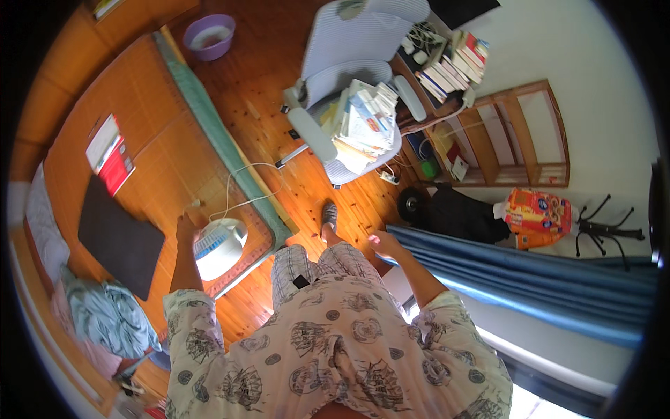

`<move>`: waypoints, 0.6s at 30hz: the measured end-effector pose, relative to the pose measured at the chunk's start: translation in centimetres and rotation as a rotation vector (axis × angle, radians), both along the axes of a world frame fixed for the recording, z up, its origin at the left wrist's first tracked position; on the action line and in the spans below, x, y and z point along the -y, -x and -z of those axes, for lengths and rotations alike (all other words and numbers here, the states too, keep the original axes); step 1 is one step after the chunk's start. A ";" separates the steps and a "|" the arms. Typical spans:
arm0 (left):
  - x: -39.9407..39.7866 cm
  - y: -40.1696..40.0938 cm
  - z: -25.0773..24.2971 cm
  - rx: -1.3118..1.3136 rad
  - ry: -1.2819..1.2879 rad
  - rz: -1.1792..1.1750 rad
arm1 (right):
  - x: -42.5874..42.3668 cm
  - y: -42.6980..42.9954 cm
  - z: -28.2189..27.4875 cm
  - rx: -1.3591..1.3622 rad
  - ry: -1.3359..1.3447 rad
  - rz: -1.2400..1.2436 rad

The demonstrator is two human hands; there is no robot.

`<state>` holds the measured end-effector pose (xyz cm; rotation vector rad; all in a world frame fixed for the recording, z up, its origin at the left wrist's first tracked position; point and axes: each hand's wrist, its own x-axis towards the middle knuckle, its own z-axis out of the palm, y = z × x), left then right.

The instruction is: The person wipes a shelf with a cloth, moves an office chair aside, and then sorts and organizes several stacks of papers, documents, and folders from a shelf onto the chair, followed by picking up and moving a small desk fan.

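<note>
My left hand (187,229) is over the bed, next to a white rounded appliance (222,256) with a blue grille; a small fan or similar. Its fingers are partly hidden, and whether they hold anything is unclear. Just beyond the fingertips is a small pale plug-like piece (196,203). From the appliance a white cord (250,165) loops past the bed's edge. On the other side of my body, my right hand (386,245) hangs with curled fingers near the blue curtain (502,267). A bright pinkish spot shows at its fingertips, too small to identify.
A mat-covered bed (157,162) carries a dark flat sheet (120,238), red and white booklets (112,157) and crumpled blue cloth (107,314). Ahead, a grey office chair (345,42) bears stacked papers (369,120). A purple basin (209,36), a wooden shelf (487,131) and a coat rack (607,228) stand around.
</note>
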<state>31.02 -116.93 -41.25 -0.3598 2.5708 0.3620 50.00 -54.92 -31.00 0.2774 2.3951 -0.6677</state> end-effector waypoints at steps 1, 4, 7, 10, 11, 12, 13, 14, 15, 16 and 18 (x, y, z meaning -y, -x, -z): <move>0.0 0.5 1.4 -0.008 -0.006 0.033 | -2.5 -2.8 0.8 -0.001 -0.009 0.083; -1.0 1.9 3.9 -0.004 -0.143 0.178 | -6.5 -8.7 2.4 0.120 -0.025 0.409; -1.6 2.3 2.4 -0.030 -0.119 0.006 | -6.7 -9.5 3.5 0.236 0.049 0.534; -4.3 3.7 -0.4 -0.332 -0.127 -0.037 | -7.2 -8.5 5.2 0.258 0.140 0.539; -7.0 4.2 -2.0 -0.317 -0.251 -0.086 | -8.0 -8.5 5.9 0.238 0.191 0.565; -13.1 5.6 -3.4 -0.281 -0.417 -0.095 | -10.7 -11.3 8.2 0.020 0.135 0.526; -15.6 5.3 -5.2 -0.350 -0.436 -0.042 | -10.1 -10.3 8.9 0.023 0.167 0.534; -17.8 4.8 -6.7 -0.420 -0.453 0.003 | -9.3 -7.6 8.5 -0.081 0.237 0.543; -19.8 3.9 -7.0 -0.442 -0.542 0.028 | -8.6 -4.7 7.5 -0.185 0.306 0.546; -21.8 2.9 -7.0 -0.460 -0.634 0.051 | -8.1 -2.1 6.2 -0.179 0.333 0.539; -27.6 1.9 -8.9 -0.319 -0.538 0.226 | -8.4 2.0 3.4 -0.126 0.228 0.497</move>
